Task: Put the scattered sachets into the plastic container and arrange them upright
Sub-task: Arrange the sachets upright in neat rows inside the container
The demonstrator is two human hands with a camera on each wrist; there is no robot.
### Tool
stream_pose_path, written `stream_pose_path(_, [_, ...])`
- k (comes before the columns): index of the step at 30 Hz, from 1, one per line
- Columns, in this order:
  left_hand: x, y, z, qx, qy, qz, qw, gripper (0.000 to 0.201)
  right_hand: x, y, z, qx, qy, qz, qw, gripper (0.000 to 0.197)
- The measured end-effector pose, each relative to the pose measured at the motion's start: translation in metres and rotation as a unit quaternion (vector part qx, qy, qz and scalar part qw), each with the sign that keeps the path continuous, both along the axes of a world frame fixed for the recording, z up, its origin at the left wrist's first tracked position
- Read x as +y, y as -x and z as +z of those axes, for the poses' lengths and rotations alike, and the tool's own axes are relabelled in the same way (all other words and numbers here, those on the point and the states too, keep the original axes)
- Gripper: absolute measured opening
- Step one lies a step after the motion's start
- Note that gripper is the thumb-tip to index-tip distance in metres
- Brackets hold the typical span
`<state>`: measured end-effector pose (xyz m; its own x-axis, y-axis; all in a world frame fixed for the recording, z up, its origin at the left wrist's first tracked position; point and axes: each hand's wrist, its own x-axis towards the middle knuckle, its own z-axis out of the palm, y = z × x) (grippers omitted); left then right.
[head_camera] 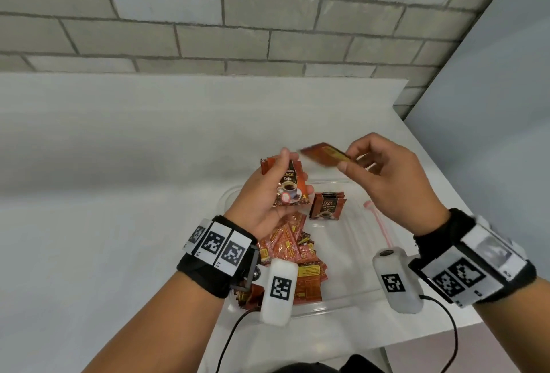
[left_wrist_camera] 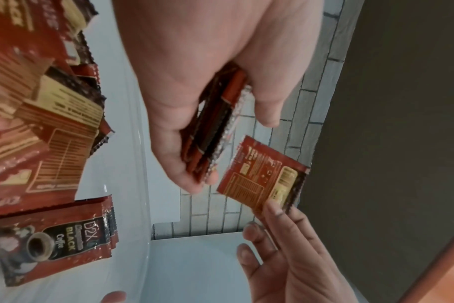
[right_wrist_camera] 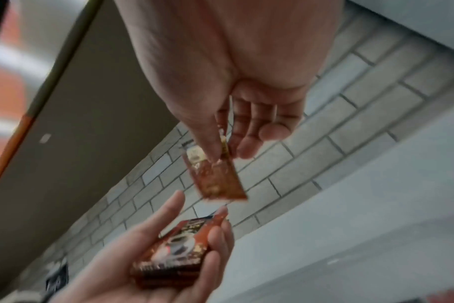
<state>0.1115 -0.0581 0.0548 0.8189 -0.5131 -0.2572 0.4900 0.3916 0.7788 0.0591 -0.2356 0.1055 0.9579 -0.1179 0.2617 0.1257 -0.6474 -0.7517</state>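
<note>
My left hand (head_camera: 268, 191) grips a small stack of red coffee sachets (head_camera: 83, 185) upright above the clear plastic container (head_camera: 336, 298); in the left wrist view the stack (left_wrist_camera: 215, 123) sits edge-on between thumb and fingers. My right hand (head_camera: 384, 170) pinches a single red sachet (head_camera: 323, 156) by one end, just right of the stack; the same single sachet (left_wrist_camera: 262, 174) (right_wrist_camera: 215, 178) hangs near the left hand's fingertips. Inside the container a few sachets (head_camera: 327, 206) stand upright at the far side, and a loose pile of sachets (head_camera: 294, 256) lies flat at the left.
The container sits on a white counter (head_camera: 119, 164) near its right edge (head_camera: 440, 170). A grey brick wall (head_camera: 238, 15) runs behind. A pink strip (head_camera: 379, 221) lies along the container's right rim. Cables trail from both wrist cameras at the front.
</note>
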Motion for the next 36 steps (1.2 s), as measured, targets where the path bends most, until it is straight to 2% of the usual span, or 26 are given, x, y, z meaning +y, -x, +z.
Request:
stream_pose_path(3, [-0.002, 0.002, 0.001, 0.01, 0.012, -0.006, 1.0, 0.041, 0.003, 0.007, -0.009, -0.049, 0.08, 0.04, 0.995, 0.015])
stream_pose_path(5, [-0.002, 0.003, 0.0, 0.002, 0.02, -0.009, 1.0, 0.031, 0.003, 0.008, -0.018, -0.018, 0.102, 0.086, 0.991, 0.015])
stream_pose_path(8, [0.0, 0.003, -0.001, -0.017, 0.018, 0.004, 1.0, 0.039, 0.002, 0.009, -0.019, 0.044, 0.118, 0.139, 0.982, 0.023])
stream_pose_path(11, [0.001, 0.003, -0.002, -0.022, 0.017, 0.002, 1.0, 0.041, -0.001, 0.007, -0.015, 0.041, 0.103, 0.112, 0.987, 0.028])
stream_pose_path(14, [0.0, 0.005, -0.002, -0.038, 0.003, -0.012, 0.999, 0.043, -0.001, -0.001, -0.012, 0.029, 0.127, 0.069, 0.989, 0.031])
stream_pose_path(18, [-0.005, 0.009, -0.002, -0.051, -0.003, -0.034, 0.998, 0.041, 0.001, -0.011, -0.007, 0.086, 0.135, 0.086, 0.983, 0.035])
stream_pose_path(22, [-0.004, 0.003, -0.006, -0.02, -0.022, 0.035, 0.999, 0.025, -0.012, -0.013, 0.002, 0.161, 0.122, 0.093, 0.975, 0.018])
stream_pose_path(25, [0.005, -0.004, -0.011, 0.028, -0.007, 0.076, 0.997, 0.023, -0.024, -0.013, -0.006, 0.217, 0.194, 0.086, 0.953, 0.012])
stream_pose_path(30, [0.008, -0.006, -0.013, 0.042, 0.016, 0.074, 0.996, 0.02, -0.029, -0.024, -0.039, 0.293, 0.345, 0.076, 0.888, 0.008])
stream_pose_path(33, [0.009, -0.005, -0.012, 0.041, 0.017, 0.068, 0.997, 0.019, -0.027, -0.031, -0.05, 0.318, 0.395, 0.071, 0.859, 0.01])
stream_pose_path(36, [0.011, -0.005, -0.013, 0.041, 0.017, 0.065, 0.997, 0.019, -0.023, -0.037, -0.053, 0.322, 0.415, 0.078, 0.847, 0.01])
